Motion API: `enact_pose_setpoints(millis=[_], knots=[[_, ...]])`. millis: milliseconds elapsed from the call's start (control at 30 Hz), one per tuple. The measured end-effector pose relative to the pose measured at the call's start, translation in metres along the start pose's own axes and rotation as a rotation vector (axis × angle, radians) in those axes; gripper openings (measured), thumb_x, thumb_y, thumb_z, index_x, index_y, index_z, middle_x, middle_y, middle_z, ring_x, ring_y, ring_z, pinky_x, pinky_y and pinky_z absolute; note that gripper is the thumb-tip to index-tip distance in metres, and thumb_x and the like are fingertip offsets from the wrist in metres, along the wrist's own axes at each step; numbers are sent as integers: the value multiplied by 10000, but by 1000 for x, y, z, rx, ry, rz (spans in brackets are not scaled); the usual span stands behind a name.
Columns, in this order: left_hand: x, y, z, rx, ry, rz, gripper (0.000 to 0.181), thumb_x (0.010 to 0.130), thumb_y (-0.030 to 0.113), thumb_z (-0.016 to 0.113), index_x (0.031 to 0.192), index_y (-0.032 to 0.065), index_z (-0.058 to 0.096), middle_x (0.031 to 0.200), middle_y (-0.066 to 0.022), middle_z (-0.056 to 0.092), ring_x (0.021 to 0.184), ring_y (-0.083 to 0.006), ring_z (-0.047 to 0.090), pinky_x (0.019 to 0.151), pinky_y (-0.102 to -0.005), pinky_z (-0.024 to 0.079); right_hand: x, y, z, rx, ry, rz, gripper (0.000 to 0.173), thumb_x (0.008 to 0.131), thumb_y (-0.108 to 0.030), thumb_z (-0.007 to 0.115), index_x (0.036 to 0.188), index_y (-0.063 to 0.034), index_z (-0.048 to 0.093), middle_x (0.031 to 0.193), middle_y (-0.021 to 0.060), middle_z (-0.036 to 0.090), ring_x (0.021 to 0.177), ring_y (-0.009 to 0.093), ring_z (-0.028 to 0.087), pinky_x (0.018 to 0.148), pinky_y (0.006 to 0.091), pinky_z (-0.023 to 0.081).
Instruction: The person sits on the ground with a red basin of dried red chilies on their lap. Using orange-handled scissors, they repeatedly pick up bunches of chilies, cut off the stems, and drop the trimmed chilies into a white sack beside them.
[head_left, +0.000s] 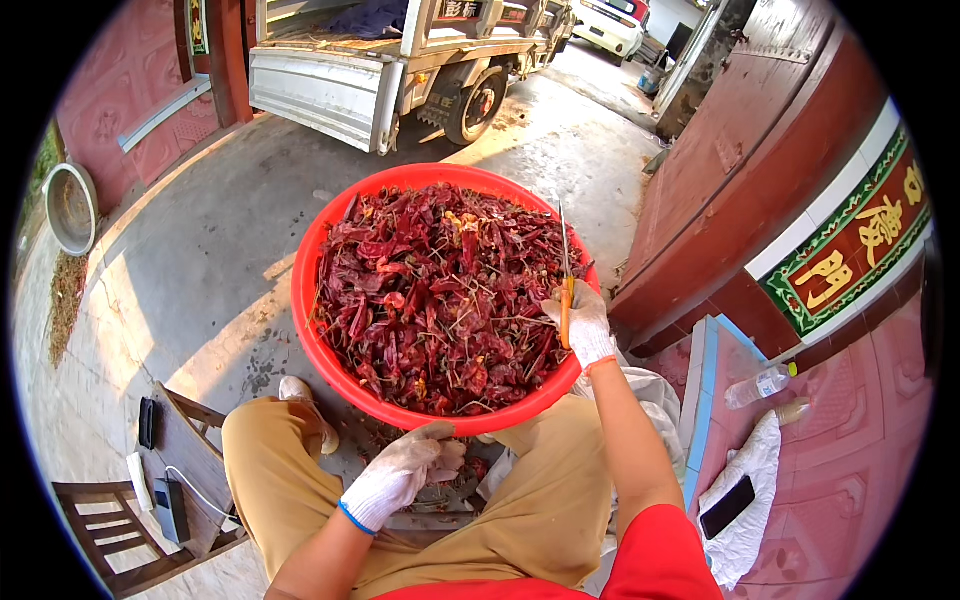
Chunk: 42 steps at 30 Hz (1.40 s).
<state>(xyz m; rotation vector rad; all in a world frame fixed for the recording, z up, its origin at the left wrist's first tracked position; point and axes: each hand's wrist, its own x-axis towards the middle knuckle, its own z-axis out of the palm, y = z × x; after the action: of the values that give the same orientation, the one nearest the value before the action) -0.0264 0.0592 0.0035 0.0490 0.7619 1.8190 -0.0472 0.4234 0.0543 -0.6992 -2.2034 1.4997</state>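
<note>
A big red plastic basin (308, 330) piled with dried red chili peppers (442, 300), many with stems, sits before my knees. My right hand (586, 322), in a white knit glove with an orange cuff edge, holds scissors (565, 289) with orange handles over the basin's right side. Their blades point away from me. At the near rim is my left hand (412, 465), gloved in white with a blue cuff edge; its fingers are loosely curled and apart, and I see nothing in them. Its fingertips lie close to the rim; contact is unclear.
Loose chili bits lie on the floor between my legs. To the left stand a wooden chair (120, 517) with devices on it and a metal basin (71, 210). A phone (727, 507) and plastic bottle (759, 386) rest on the right-hand ledge. Ahead is a truck (322, 90).
</note>
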Motion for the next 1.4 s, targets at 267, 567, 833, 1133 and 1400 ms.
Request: enact_pose_setpoints(millis=[267, 567, 833, 1133, 1400], knots=[[1, 8, 10, 142, 113, 171, 743, 909, 292, 671, 1483, 11, 292, 1263, -127, 612, 1108, -239, 626, 935, -392, 510, -113, -47, 46, 260, -182, 42, 219, 785, -74, 762, 877, -45, 565, 734, -8, 527, 652, 63, 472, 577, 243, 413], [-8, 19, 20, 115, 61, 318, 497, 947, 230, 596, 1361, -10, 463, 1132, -80, 630, 1011, -150, 597, 901, -309, 492, -226, -29, 124, 363, -177, -114, 238, 778, -105, 809, 912, -47, 621, 789, -9, 604, 709, 69, 536, 650, 249, 471], [-14, 23, 30, 263, 148, 402, 355, 922, 125, 604, 1228, -51, 562, 1032, -59, 644, 927, -113, 582, 872, -260, 472, -226, -50, 120, 210, -270, -4, 246, 801, -81, 795, 954, -34, 608, 800, -12, 581, 697, 83, 523, 632, 278, 463], [-19, 28, 27, 544, 294, 517, 334, 940, 125, 598, 1211, -66, 563, 1005, -63, 656, 921, -108, 594, 839, -250, 475, -220, -80, 51, -745, -392, -46, 580, 699, -507, 805, 940, -38, 563, 772, 137, 647, 766, 343, 649, 692, 441, 497], [-25, 28, 33, 885, 335, 575, 324, 939, 113, 574, 1216, -56, 561, 1009, -116, 660, 947, -159, 603, 873, -302, 478, -221, -96, 34, -1042, -460, -144, 661, 687, -653, 744, 872, -43, 568, 745, 162, 656, 754, 369, 666, 673, 454, 505]])
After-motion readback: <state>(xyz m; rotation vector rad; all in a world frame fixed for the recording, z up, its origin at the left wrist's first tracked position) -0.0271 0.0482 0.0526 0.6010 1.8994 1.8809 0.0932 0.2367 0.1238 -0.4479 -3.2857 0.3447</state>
